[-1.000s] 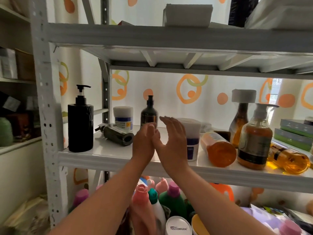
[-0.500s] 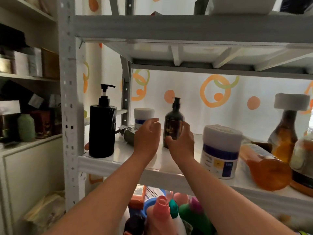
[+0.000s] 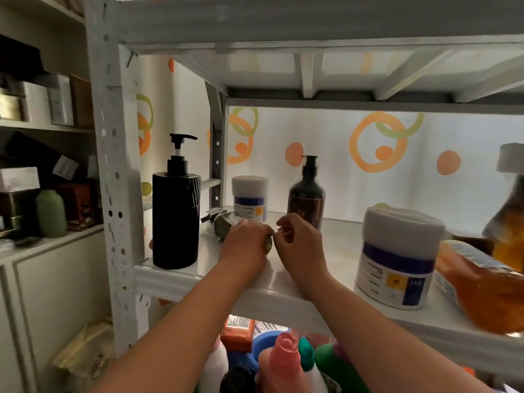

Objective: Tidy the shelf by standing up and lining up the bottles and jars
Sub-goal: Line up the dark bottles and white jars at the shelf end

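A small dark bottle (image 3: 219, 222) lies on its side on the white shelf (image 3: 198, 282), pump end pointing left. My left hand (image 3: 246, 242) closes over its body and hides most of it. My right hand (image 3: 300, 245) is curled at the bottle's base end, and I cannot tell whether its fingertips grip. Standing upright are a tall black pump bottle (image 3: 175, 219), a white jar (image 3: 250, 198) at the back, a dark brown pump bottle (image 3: 306, 197) and a large white jar (image 3: 397, 259). An orange bottle (image 3: 482, 287) lies on its side at the right.
An amber bottle with a white cap (image 3: 510, 217) stands at the far right edge. Coloured bottles (image 3: 286, 355) crowd the level below my arms. The grey shelf post (image 3: 113, 165) stands left of the black bottle, with boxes (image 3: 59, 100) on a neighbouring unit.
Both hands have dropped from in front of the brown pump bottle down to the lying dark bottle. My left hand now covers it. The view has shifted closer and left.
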### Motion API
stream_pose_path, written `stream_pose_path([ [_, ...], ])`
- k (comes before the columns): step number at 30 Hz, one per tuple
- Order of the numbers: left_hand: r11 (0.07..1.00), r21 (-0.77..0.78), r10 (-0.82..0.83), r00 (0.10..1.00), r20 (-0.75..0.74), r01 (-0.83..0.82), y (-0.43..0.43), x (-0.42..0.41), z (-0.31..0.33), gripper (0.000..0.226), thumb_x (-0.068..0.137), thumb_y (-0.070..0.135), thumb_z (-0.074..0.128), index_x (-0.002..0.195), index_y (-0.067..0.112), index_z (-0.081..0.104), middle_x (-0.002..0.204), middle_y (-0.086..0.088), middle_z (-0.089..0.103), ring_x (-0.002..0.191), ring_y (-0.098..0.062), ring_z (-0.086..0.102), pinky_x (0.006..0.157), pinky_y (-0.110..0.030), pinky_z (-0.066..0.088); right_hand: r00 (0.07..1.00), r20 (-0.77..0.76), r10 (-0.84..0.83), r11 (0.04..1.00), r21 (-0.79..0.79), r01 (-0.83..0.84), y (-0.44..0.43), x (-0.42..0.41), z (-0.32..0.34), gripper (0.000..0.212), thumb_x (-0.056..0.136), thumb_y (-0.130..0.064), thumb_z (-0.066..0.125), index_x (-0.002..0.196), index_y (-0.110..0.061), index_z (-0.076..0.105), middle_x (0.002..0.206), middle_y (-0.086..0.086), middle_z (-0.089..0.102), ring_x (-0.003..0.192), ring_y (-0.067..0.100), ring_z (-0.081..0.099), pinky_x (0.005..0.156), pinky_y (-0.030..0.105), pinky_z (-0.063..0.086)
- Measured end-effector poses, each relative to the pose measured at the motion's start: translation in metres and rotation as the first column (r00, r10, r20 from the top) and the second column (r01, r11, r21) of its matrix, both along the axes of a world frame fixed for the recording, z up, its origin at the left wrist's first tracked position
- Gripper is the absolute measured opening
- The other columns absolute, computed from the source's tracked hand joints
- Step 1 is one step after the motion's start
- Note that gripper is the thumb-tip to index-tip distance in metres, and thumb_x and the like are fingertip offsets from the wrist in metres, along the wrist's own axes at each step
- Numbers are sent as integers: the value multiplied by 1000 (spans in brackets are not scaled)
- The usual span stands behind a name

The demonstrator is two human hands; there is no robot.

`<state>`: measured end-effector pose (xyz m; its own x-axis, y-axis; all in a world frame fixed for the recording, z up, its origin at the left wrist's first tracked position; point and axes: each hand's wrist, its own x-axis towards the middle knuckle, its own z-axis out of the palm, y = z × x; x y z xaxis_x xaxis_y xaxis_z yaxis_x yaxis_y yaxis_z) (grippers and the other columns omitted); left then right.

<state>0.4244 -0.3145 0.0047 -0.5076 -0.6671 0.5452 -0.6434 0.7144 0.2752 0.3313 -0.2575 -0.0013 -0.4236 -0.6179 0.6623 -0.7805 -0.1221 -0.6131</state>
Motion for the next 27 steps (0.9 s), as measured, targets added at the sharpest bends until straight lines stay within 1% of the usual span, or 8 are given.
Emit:
stream_pose_path([
  [2, 999, 35, -3, 1000, -20, 3, 3, 6, 1, 36, 89, 14, 58, 123, 23, 60, 125, -5, 60, 117, -23, 54, 99, -34, 43, 993, 29, 110, 988, 107, -113, 0, 1, 0, 28, 89, -12, 58, 116, -14, 59, 107, 4, 64, 80, 6, 56, 65, 2, 41],
  [4, 999, 38, 8, 1000, -26, -7, 6, 12, 1, 39, 89, 15, 57, 127, 24, 57, 128, -6, 58, 118, -24, 54, 99, -35, 44, 984, 5, 176, 961, 215, -173, 0, 2, -1, 35, 89, -16, 58, 124, -20, 56, 117, 0, 62, 90, 8, 58, 75, 10, 45],
  [7, 999, 9, 41, 998, -37, -40, 10, 19, -1, 37, 91, 15, 56, 128, 22, 56, 125, -6, 58, 114, -24, 57, 96, -33, 45, 972, -26, 234, 938, 268, -219, 2, 7, -1, 38, 87, -20, 62, 123, -21, 54, 118, -2, 64, 101, 11, 61, 92, 27, 51],
  [12, 995, -14, 96, 995, -35, -96, 16, 29, -5, 32, 91, 12, 57, 122, 18, 54, 120, -8, 57, 111, -23, 56, 94, -32, 47, 963, -60, 262, 915, 334, -228, 4, 17, -2, 40, 86, -25, 64, 123, -18, 52, 119, -3, 64, 105, 12, 61, 95, 29, 50],
  [16, 997, -14, 70, 998, -5, -70, 15, 34, -1, 30, 90, 10, 56, 119, 16, 55, 120, -8, 58, 111, -24, 56, 93, -32, 46, 966, -47, 254, 912, 345, -223, 2, 21, -2, 39, 87, -23, 63, 123, -17, 52, 119, -2, 63, 102, 13, 62, 90, 25, 51],
  [21, 999, 28, 36, 999, -15, -35, 17, 43, 1, 29, 85, 6, 60, 112, 17, 57, 114, -5, 59, 102, -20, 58, 82, -27, 45, 955, 5, 297, 903, 323, -282, 3, 19, 0, 34, 86, -15, 61, 120, -16, 57, 117, -1, 66, 100, 11, 63, 90, 22, 50],
  [25, 999, 37, -18, 1000, -25, 19, 23, 53, 1, 33, 78, 4, 60, 108, 17, 57, 110, -1, 57, 97, -15, 53, 78, -24, 43, 942, 31, 335, 894, 306, -328, 5, 17, 0, 29, 84, -6, 58, 110, -18, 63, 111, -1, 68, 100, 12, 64, 89, 20, 50],
  [27, 999, 18, -43, 997, -62, 44, 27, 58, -2, 27, 79, 8, 58, 103, 19, 57, 108, 1, 59, 90, -11, 49, 75, -21, 41, 931, 54, 360, 886, 293, -359, 7, 18, 1, 30, 83, -2, 57, 106, -19, 64, 105, -1, 69, 99, 13, 64, 89, 23, 52],
])
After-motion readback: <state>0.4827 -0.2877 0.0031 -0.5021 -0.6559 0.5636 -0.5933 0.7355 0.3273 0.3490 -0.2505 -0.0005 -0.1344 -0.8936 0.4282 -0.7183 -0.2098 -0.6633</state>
